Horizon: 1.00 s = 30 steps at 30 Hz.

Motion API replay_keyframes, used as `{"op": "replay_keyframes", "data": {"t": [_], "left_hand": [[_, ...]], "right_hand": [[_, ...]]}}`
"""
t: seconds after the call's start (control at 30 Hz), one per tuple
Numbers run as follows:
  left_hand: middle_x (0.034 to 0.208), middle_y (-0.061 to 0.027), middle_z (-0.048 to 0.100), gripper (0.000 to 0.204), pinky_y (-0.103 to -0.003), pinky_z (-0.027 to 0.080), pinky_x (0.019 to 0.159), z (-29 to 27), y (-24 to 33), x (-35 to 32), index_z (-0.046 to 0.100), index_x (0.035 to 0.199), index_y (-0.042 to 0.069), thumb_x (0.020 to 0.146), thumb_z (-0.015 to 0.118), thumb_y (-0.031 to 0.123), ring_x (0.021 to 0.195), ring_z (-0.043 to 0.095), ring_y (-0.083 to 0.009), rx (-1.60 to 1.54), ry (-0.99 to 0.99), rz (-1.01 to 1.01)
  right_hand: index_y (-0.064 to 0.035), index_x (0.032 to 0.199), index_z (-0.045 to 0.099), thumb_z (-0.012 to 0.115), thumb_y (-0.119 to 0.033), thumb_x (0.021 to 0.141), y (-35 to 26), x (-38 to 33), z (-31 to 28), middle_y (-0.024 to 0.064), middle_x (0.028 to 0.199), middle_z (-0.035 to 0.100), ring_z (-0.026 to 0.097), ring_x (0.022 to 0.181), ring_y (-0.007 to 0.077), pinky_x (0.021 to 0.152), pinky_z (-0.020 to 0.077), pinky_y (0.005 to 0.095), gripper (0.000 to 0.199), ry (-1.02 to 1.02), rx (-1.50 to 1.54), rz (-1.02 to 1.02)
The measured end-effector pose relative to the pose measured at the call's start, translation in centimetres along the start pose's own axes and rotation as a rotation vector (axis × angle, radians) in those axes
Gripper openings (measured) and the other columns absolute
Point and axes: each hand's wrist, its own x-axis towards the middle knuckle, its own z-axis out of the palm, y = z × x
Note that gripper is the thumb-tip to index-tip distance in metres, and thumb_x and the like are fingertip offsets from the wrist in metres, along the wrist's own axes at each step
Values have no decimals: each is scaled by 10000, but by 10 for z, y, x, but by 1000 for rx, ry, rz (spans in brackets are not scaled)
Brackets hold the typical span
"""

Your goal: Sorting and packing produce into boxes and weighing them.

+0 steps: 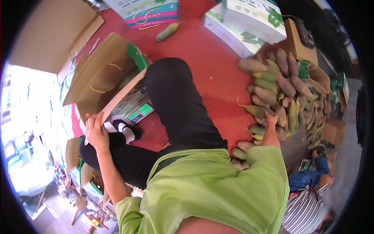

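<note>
My left hand [96, 132] grips the edge of a tall cardboard flap [126, 90] on an open carton [97, 80], fingers closed over it. Inside the carton something greenish shows, mostly hidden by the flap. Under the carton is a scale with a lit green display [140, 112]. Out to the right, my right hand [272, 119] is closed at the end of a green radish with a thin root [255, 110], at the near side of a big radish pile [288, 84]. The radishes are long, green or brownish-red, some dusty with soil.
White and green printed boxes [249, 27] stand at the far right, a pink and blue one [148, 13] at the far middle. One loose radish [167, 32] lies on the red floor [212, 78]. Another person in a striped shirt [302, 210] sits at the lower right.
</note>
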Motion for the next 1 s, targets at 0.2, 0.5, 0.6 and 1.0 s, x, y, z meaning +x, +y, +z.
{"op": "replay_keyframes", "data": {"t": [0.2, 0.5, 0.6, 1.0], "left_hand": [[936, -54, 605, 376, -383, 487, 772, -6, 1, 4, 670, 1023, 118, 681, 616, -30, 890, 595, -269, 8, 22, 21], [887, -21, 600, 322, -372, 488, 724, -3, -7, 6, 677, 988, 132, 687, 642, 23, 842, 604, -232, -69, 53, 30], [859, -12, 592, 289, -352, 497, 693, -14, -8, 1, 675, 963, 129, 690, 650, 40, 817, 610, -215, -44, 53, 31], [833, -11, 563, 242, -347, 500, 698, -13, -11, 4, 668, 954, 137, 731, 623, 54, 809, 601, -211, -104, 69, 18]], "right_hand": [[-120, 1384, 415, 775, -137, 782, -36, -48, -16, 114, 1109, 602, 566, 839, 226, 574, 455, 366, 702, -110, 130, 260], [-24, 1236, 462, 774, -60, 745, -54, -55, -9, 132, 1078, 580, 574, 929, 257, 694, 479, 430, 583, -19, 150, -232], [-20, 1162, 470, 766, -34, 726, -115, -106, 15, 128, 1067, 577, 580, 939, 244, 742, 485, 386, 527, -64, -129, -577], [11, 1212, 462, 719, 18, 753, -399, -337, -14, 103, 1174, 534, 546, 1063, 191, 920, 450, 308, 526, -504, 490, -1110]]}}
